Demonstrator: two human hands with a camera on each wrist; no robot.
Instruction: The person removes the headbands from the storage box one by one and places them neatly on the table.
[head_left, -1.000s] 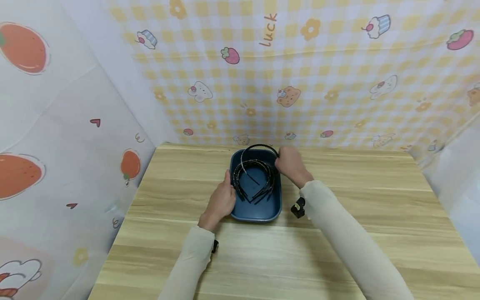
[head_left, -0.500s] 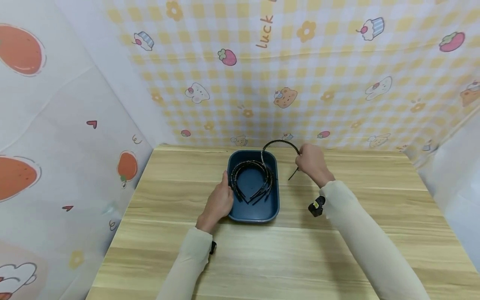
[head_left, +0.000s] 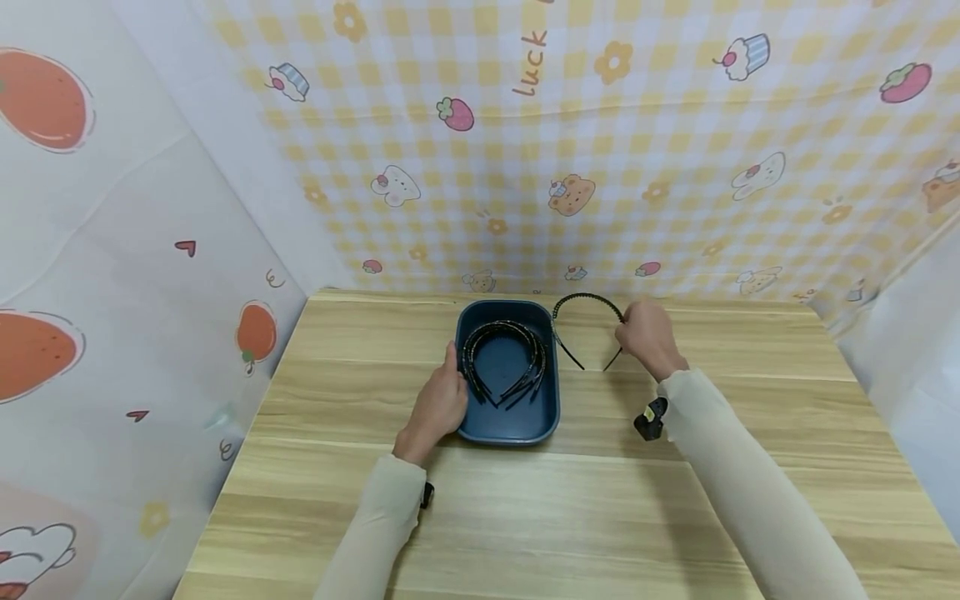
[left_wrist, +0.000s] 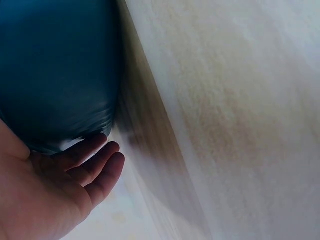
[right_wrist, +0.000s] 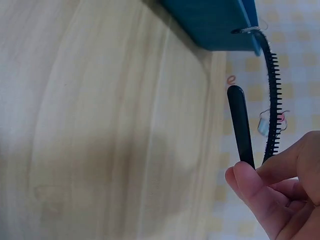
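A dark blue rectangular tray [head_left: 507,427] [left_wrist: 57,65] [right_wrist: 212,25] sits on the table with several thin black headbands [head_left: 540,360] nested inside. Along the tray's left side lies my left hand [head_left: 437,402] [left_wrist: 60,190], thumb side up; its fingers extend loosely by the outer wall in the left wrist view. My right hand [head_left: 649,335] [right_wrist: 280,192] pinches one black toothed headband [head_left: 556,323] [right_wrist: 273,92] between thumb and fingers, near one end of it. That headband arches over the table just right of the tray, its two ends pointing toward me.
The wood-grain table [head_left: 600,517] reaches back to a yellow checked cloth [head_left: 510,167] with cartoon prints. A white printed cloth [head_left: 150,333] hangs at the left side. Small black devices [head_left: 650,419] are worn at both wrists.
My right hand has lifted the headband out of the tray and moved right, then slightly down toward the table. The left hand stays at the tray's side.
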